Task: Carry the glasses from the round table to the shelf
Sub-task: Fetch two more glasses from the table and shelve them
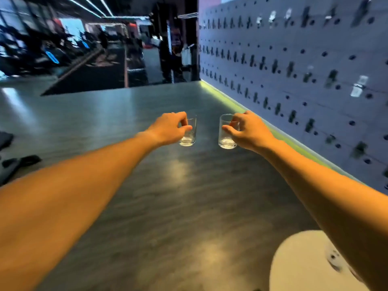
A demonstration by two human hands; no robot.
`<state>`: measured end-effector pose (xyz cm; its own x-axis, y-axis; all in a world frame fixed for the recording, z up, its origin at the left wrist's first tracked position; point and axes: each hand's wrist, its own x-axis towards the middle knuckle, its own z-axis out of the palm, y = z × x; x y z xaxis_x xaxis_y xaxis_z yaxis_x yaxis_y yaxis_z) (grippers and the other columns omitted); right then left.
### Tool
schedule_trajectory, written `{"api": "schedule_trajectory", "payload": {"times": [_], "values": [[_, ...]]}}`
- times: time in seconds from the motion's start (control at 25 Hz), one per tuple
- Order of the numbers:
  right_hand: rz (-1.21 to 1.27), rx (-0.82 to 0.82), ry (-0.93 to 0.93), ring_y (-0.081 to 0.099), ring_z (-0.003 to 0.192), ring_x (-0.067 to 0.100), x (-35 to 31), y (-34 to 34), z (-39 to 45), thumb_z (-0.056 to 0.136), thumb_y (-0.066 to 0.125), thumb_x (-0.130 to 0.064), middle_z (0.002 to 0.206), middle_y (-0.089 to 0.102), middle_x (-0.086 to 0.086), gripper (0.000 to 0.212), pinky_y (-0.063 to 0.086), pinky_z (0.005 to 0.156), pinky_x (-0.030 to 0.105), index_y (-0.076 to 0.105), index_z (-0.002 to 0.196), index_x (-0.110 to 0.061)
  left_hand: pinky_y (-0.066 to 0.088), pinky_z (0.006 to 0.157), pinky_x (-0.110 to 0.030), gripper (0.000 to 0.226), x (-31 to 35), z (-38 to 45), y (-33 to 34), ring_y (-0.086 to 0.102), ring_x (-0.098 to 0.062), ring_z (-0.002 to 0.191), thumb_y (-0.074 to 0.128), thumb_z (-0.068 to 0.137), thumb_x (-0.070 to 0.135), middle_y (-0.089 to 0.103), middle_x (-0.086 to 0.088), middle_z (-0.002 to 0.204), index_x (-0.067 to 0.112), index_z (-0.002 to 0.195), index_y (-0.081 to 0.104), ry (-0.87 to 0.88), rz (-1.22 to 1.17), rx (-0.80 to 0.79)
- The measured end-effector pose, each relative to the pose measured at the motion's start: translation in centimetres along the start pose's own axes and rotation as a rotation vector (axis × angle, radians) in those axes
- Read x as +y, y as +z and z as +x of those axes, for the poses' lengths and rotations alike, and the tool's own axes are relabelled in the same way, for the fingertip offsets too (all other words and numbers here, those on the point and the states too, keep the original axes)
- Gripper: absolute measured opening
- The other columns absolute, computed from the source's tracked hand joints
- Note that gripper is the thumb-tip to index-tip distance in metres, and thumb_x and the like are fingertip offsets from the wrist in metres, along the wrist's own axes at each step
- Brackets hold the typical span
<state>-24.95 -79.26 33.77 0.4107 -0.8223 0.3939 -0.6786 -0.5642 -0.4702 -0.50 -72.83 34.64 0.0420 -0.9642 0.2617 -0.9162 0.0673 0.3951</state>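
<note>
Both of my arms stretch forward over a dark grey floor. My left hand [168,128] grips a clear short glass [189,136] by its side near the rim. My right hand [246,131] holds a second clear glass [225,137] the same way. The two glasses hang upright, side by side and a little apart, and both look empty. The round white table [300,263] shows at the bottom right, partly under my right forearm. No shelf can be made out in this blurred view.
A grey-blue pegboard wall [294,59] with rows of dark hooks runs along the right, with a lit strip at its base. Dark objects [19,162] lie on the floor at the left. A dim room with equipment lies far ahead on the left.
</note>
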Motion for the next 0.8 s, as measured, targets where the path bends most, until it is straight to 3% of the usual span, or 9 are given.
{"api": "schedule_trajectory", "payload": {"times": [0.2, 0.48, 0.6, 0.8], "values": [[0.077, -0.05, -0.14, 0.055, 0.079, 0.022, -13.4, 5.2, 6.4, 0.087, 0.067, -0.043, 0.09, 0.063, 0.009, 0.023, 0.035, 0.066, 0.028, 0.066, 0.079, -0.022, 0.042, 0.071, -0.032, 0.017, -10.0, -5.2, -10.0, 0.057, -0.023, 0.086, 0.058, 0.093, 0.036, 0.06, 0.0, 0.09, 0.019, 0.089, 0.059, -0.157, 0.06, 0.093], [0.257, -0.264, -0.427, 0.062, 0.092, 0.029, -33.8, 17.3, 11.6, 0.087, 0.067, -0.043, 0.101, 0.067, 0.013, 0.021, 0.051, 0.078, 0.035, 0.065, 0.082, -0.023, 0.045, 0.076, -0.032, 0.016, -24.4, -17.0, -22.2, 0.061, -0.026, 0.095, 0.061, 0.091, 0.037, 0.069, -0.007, 0.101, 0.022, 0.089, 0.062, -0.509, 0.176, 0.324], [0.308, -0.336, -0.585, 0.062, 0.098, 0.027, -41.8, 22.9, 13.0, 0.088, 0.067, -0.043, 0.109, 0.068, 0.011, 0.022, 0.047, 0.078, 0.032, 0.067, 0.085, -0.022, 0.043, 0.074, -0.031, 0.017, -29.2, -21.6, -26.5, 0.06, -0.026, 0.091, 0.06, 0.091, 0.038, 0.064, -0.005, 0.093, 0.021, 0.09, 0.062, -0.678, 0.26, 0.371], [0.389, -0.414, -0.837, 0.063, 0.104, 0.026, -54.5, 30.0, 15.9, 0.087, 0.066, -0.047, 0.11, 0.07, 0.007, 0.023, 0.047, 0.082, 0.032, 0.063, 0.079, -0.025, 0.046, 0.079, -0.033, 0.017, -35.5, -28.1, -33.0, 0.057, -0.023, 0.091, 0.058, 0.091, 0.039, 0.063, -0.002, 0.099, 0.022, 0.09, 0.06, -0.915, 0.373, 0.476]]}}
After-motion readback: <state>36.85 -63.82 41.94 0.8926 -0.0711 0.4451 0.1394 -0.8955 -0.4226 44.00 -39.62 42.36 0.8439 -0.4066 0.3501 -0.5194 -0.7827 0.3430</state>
